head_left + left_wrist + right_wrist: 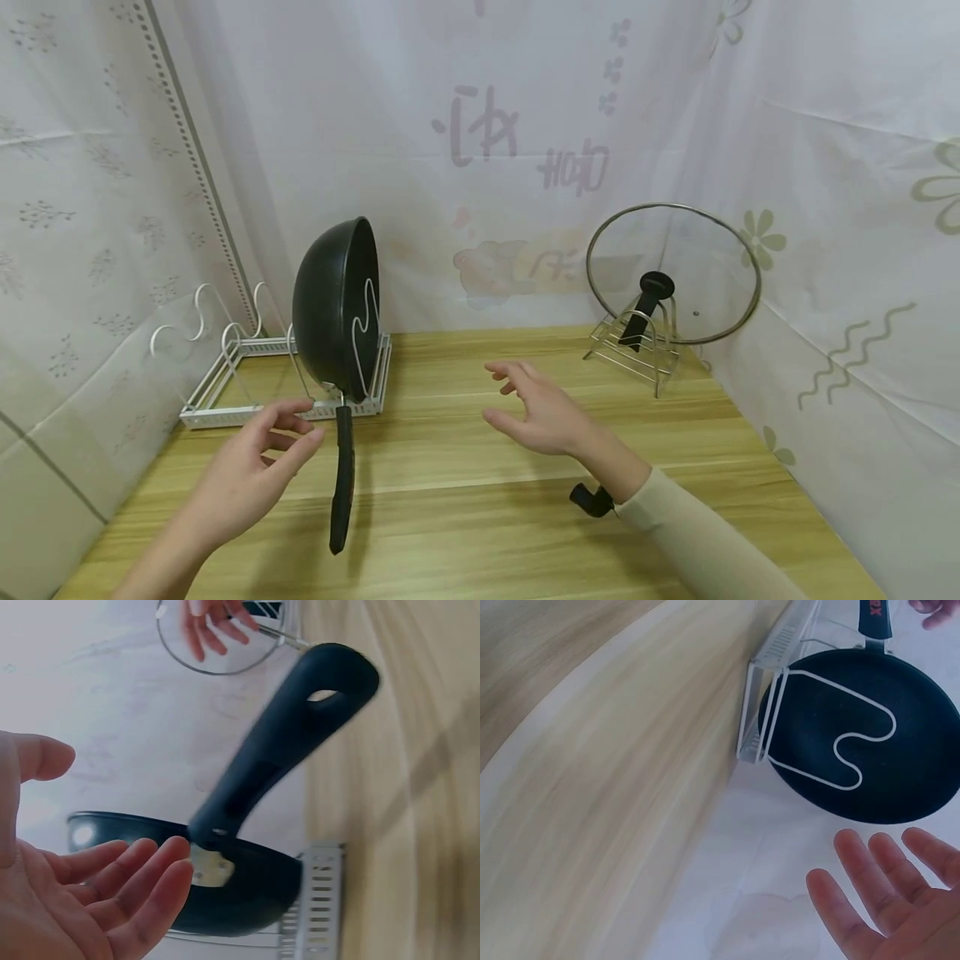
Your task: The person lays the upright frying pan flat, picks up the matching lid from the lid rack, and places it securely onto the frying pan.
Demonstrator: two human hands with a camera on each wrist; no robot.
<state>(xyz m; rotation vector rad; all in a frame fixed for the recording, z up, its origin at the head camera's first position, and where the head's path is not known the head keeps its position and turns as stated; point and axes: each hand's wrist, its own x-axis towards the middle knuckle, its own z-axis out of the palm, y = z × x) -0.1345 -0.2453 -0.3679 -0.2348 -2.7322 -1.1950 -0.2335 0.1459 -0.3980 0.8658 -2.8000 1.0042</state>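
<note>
A black pan (322, 308) stands on its side in a white metal rack (281, 412), its black handle (342, 483) pointing toward the front. Just left of that handle is my left hand (243, 475), fingers loosely bent and holding nothing; in the left wrist view the hand (97, 900) appears beside the pan (247, 892). My right hand (551, 412) hovers over the middle of the table, fingers relaxed, nothing in them. The right wrist view has the right hand (900, 900) near the pan's open side (885, 772).
At the back right, a glass lid (705, 275) with a black knob leans in a small wire stand (633, 354). A black curved object (591, 500) lies partly behind my right forearm on the wooden table (450, 533). Patterned curtains (420, 100) hang behind and at both sides.
</note>
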